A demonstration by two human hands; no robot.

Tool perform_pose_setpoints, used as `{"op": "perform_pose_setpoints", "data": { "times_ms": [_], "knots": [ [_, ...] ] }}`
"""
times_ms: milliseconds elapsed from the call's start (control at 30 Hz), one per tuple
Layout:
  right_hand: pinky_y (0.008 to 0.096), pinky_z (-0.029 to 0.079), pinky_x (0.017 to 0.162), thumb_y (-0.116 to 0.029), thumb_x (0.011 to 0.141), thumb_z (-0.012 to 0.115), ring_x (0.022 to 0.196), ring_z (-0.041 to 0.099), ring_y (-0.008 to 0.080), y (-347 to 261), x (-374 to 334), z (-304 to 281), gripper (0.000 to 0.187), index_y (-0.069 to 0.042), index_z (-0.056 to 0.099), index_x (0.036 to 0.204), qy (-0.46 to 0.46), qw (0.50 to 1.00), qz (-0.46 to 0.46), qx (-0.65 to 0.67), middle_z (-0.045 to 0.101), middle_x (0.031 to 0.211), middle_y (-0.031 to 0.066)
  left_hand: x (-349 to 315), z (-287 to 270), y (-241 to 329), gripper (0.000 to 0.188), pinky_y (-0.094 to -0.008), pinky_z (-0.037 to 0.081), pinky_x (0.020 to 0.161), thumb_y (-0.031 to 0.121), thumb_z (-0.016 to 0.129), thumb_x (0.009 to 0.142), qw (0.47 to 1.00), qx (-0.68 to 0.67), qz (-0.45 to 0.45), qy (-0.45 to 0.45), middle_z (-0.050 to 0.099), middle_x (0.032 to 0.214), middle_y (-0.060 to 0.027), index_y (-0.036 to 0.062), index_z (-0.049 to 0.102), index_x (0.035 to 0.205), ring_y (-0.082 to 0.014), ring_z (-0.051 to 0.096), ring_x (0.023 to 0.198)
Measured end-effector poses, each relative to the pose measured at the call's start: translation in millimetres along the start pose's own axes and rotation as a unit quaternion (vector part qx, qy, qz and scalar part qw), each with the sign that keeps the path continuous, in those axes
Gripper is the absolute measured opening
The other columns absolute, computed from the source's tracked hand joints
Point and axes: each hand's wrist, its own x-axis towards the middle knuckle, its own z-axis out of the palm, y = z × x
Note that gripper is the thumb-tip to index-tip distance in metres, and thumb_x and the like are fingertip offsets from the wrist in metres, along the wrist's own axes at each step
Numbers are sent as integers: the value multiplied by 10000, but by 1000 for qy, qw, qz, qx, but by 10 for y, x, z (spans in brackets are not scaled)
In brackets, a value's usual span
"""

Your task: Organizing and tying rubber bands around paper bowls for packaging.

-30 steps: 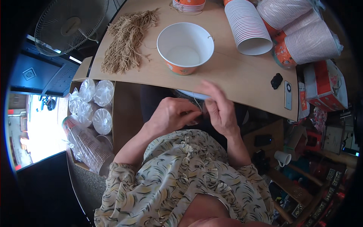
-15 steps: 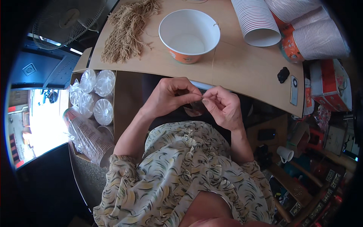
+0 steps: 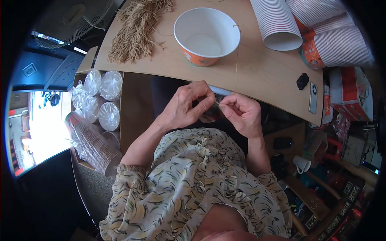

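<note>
In front of my lap, below the table edge, both hands are held close together. My left hand has thumb and forefinger pinched. My right hand has its fingers curled and its thumb pressed on the forefinger. A thin strand of string runs between the two fingertips; most of it is hidden by the fingers. Beyond my hands, a large white paper bucket with an orange outside stands upright on the table. A short brown strand hangs over its right rim. To its left lies a bundle of tan twine.
Nested paper buckets and wrapped stacks lie at the table's far right. A phone and a small black object are near the right edge. A carton at left holds plastic-wrapped stacks. A mug is at lower right.
My fingertips have drawn slightly apart, and the right hand has shifted a little to the right. The bucket and table appear slightly shifted in the view.
</note>
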Motion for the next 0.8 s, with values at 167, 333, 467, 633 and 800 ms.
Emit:
{"op": "perform_pose_setpoints", "data": {
  "times_ms": [167,333,467,633,800],
  "knots": [
    [189,455,612,-16,964,655,703,537,7,-226,151,-222,15,-14,665,952,39,988,8,-148,597,811,-59,75,-210,54,128,-394,525,702,106,697,930,987,114,105,30,618,842,-152,-11,645,937,-318,622,777],
    [201,472,643,-50,964,681,707,585,39,-1138,1037,-620,72,6,709,998,255,818,-306,-414,661,794,-9,514,-801,94,341,-402,528,967,44,735,813,860,458,167,148,652,1302,-36,123,694,1142,-299,580,1153],
    [183,436,627,-58,929,739,713,572,35,-1657,1396,-5,115,6,732,1024,155,837,-447,-274,689,835,-9,698,-1084,-168,157,-406,533,967,85,712,871,878,418,223,66,647,1331,-33,80,705,1028,-307,576,1217],
    [183,462,614,23,926,709,693,585,36,-1517,1214,239,89,25,715,1015,100,822,-485,-281,683,815,6,688,-1187,38,102,-342,575,788,97,679,945,960,252,113,56,728,1146,-57,54,702,1035,-208,688,971],
    [272,511,597,36,891,722,662,645,149,-1038,979,312,102,2,694,983,153,863,-379,-298,673,782,64,669,-1219,43,231,-291,537,774,157,654,991,984,166,25,61,732,897,-82,10,694,1165,-126,671,818]
  ]
}}
